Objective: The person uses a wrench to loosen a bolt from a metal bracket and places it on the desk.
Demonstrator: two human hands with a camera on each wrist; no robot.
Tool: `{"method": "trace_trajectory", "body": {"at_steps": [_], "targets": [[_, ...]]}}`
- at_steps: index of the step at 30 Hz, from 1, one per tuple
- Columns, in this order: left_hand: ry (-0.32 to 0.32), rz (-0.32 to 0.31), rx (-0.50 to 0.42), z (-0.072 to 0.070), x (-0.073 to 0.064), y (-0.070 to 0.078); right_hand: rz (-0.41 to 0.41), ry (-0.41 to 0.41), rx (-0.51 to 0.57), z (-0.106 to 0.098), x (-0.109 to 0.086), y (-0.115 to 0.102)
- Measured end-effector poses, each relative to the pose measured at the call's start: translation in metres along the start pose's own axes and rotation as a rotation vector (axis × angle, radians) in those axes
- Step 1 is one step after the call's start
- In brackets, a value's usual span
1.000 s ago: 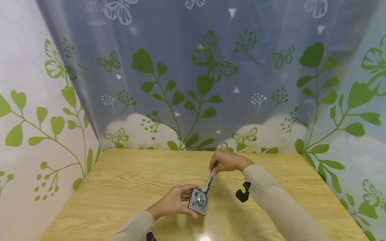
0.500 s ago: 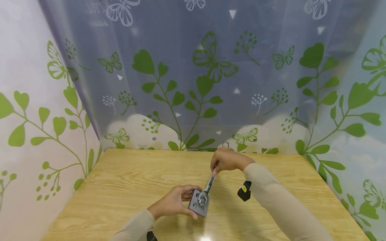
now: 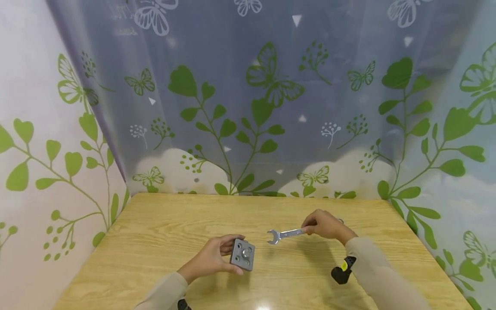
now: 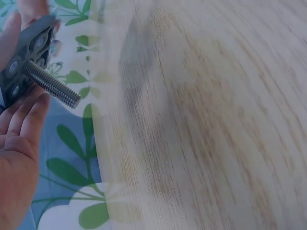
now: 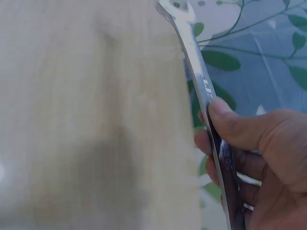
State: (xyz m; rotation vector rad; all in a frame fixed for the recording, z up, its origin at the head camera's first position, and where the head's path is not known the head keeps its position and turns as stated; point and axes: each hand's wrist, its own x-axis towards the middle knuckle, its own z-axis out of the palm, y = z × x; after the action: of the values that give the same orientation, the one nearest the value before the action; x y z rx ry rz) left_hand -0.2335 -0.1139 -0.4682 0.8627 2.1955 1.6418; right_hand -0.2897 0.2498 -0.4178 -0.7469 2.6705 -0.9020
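My left hand grips a small grey square plate by its edges, thumb at the lower edge and fingers at the upper. A hex bolt sits in the middle hole, head facing up, with smaller holes around it. The left wrist view shows its long threaded shank sticking out of the plate's ribbed underside. To the right, my right hand holds a silver combination wrench by its shaft. The wrench's open end points left toward the plate, apart from the bolt; its ring end shows behind the hand.
A light wood-grain table lies under both hands. Behind it and along the sides hang curtains printed with leaves and butterflies. A black wrist camera hangs below the right sleeve.
The wrench has come off the bolt head. My right hand has moved right and toward me with it, turning it closer to level. The left hand and plate have shifted slightly left.
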Motion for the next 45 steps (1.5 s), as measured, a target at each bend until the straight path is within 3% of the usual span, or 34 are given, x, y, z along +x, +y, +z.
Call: {"method": "trace_trajectory", "body": {"at_steps": [7,11,18,21,28,37,45], "targets": [[0.044,0.001,-0.006,-0.003,-0.002,-0.004,0.202,0.145,0.159,0.034,-0.034,0.025],[0.084,0.011,-0.004,-0.003,-0.002,-0.006,0.273,0.207,0.152,0.045,-0.048,0.033],[0.133,0.022,0.000,-0.003,-0.003,-0.009,0.360,0.246,0.155,0.058,-0.067,0.041],[0.143,0.024,-0.002,-0.002,-0.004,-0.010,0.355,0.255,0.134,0.061,-0.074,0.041],[0.141,0.020,-0.006,0.002,-0.004,-0.012,0.218,0.244,0.017,0.063,-0.082,0.044],[0.151,0.011,-0.032,0.005,-0.004,-0.008,0.268,0.315,-0.114,0.068,-0.083,0.031],[0.166,0.002,-0.033,0.004,-0.002,-0.007,0.306,0.336,-0.113,0.070,-0.082,0.027]]}}
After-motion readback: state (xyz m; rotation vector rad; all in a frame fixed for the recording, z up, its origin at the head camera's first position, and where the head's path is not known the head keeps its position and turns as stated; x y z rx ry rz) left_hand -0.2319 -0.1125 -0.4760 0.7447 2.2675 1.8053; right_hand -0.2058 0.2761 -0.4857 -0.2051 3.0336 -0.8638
